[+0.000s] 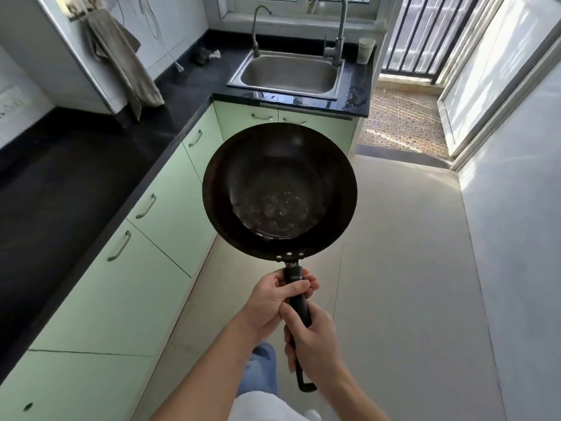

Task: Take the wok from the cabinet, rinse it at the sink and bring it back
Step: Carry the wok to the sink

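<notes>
Pale floor (400, 268) lies below. Left grip (274, 296) and right grip (314, 347) both clench the handle (300, 309). The wok (279, 189) juts beyond them.

Wok handle (300, 311) partly beneath fingers (299, 286)

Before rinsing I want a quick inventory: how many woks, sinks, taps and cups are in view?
wok: 1
sink: 1
taps: 2
cup: 1
total: 5

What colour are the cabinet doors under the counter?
Pale green cabinet doors with metal handles, clearest in the head view.
</notes>
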Demonstrator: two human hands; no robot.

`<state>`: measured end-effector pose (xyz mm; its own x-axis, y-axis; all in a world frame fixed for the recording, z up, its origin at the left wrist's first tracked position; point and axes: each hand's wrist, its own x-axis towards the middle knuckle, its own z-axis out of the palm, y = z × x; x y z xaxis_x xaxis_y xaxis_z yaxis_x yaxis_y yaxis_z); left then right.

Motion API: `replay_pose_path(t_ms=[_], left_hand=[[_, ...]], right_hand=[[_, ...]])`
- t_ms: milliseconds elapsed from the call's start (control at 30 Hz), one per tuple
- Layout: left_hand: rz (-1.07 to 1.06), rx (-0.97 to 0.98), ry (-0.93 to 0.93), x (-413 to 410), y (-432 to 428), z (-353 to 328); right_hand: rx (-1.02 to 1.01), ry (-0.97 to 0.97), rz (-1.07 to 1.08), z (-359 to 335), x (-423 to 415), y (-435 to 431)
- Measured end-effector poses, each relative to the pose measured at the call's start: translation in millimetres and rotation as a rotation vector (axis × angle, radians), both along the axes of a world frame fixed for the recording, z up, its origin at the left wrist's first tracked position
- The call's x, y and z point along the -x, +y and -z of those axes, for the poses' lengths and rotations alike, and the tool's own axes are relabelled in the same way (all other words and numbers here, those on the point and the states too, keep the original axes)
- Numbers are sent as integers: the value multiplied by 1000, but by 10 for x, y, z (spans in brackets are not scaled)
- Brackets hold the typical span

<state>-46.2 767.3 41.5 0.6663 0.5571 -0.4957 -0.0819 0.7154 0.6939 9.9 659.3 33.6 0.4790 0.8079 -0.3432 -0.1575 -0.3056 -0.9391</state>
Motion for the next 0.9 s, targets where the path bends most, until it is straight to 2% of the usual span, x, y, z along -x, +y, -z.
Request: replay_pose_path(t_ms=[533,900], left_hand=[[68,-1,16,-1081,3242,131],[82,1,33,-1934,4675,178]], right_hand=[[73,-7,64,-24,-1027,3187],[68,-39,90,10,-1854,4611]])
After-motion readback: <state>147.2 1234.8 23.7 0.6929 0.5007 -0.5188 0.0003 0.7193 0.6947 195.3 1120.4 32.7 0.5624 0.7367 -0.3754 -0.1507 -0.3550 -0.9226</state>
